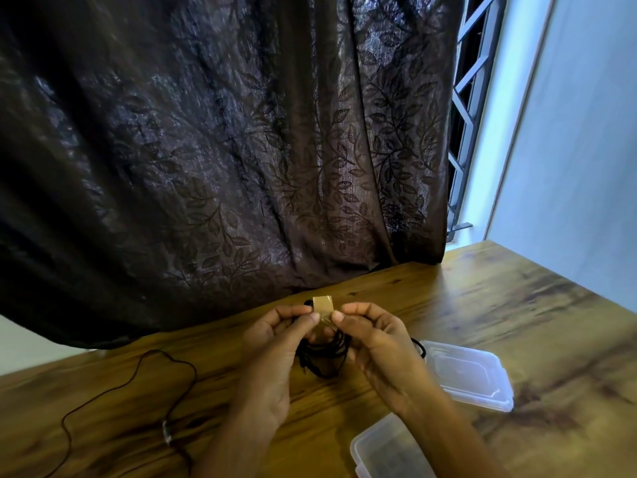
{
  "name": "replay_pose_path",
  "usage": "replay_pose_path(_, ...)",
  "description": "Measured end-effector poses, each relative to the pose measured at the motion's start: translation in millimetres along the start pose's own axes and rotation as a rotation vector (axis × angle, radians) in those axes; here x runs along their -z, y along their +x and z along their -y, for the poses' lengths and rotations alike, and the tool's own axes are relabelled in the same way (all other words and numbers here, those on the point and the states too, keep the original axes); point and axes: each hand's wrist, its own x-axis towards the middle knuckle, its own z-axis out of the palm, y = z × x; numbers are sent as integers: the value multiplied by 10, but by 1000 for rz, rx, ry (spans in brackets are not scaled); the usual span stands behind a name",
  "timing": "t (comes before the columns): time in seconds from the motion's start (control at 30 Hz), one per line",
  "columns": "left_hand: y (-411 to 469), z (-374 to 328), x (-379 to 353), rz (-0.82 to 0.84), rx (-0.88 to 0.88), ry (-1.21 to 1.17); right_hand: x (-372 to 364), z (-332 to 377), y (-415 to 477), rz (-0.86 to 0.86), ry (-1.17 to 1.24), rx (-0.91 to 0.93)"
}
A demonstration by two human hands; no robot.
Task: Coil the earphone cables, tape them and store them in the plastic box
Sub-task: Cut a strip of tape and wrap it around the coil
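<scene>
Both forearms reached forward, palms turned toward each other. The left hand and right hand came close together, thumbs near each other, fingers curled, each pinching the cable coil between them.

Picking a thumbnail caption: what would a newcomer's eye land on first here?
Centre foreground, the left hand and right hand pinch a brown tape strip against a coiled earphone cable above the wooden table. A dark leaf-patterned curtain fills the upper frame. A second cable lies uncoiled at left; a clear plastic box sits at lower right.
</scene>
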Motion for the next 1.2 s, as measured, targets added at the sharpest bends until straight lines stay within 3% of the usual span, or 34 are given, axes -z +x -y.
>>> replay_pose_path(0.23, -33, -3, 3, -39, -166, 219, 32, -53, -5, -92, -769, 617)
replay_pose_path(0.43, -65, -13, -25, -39, -282, 332, 62, -11, -15, -24, -1126, 807)
replay_pose_path(0.67, -74, -28, -20, -27, -401, 470, 54, -20, -5, 1, -1311, 823)
replay_pose_path(1.0, -88, -30, -9, -28, -565, 671, 53, 93, 48, 147, -1357, 572)
replay_pose_path(1.2, -48, -26, -1, 136, -514, 754, 68, 151, 67, 161, -1409, 498)
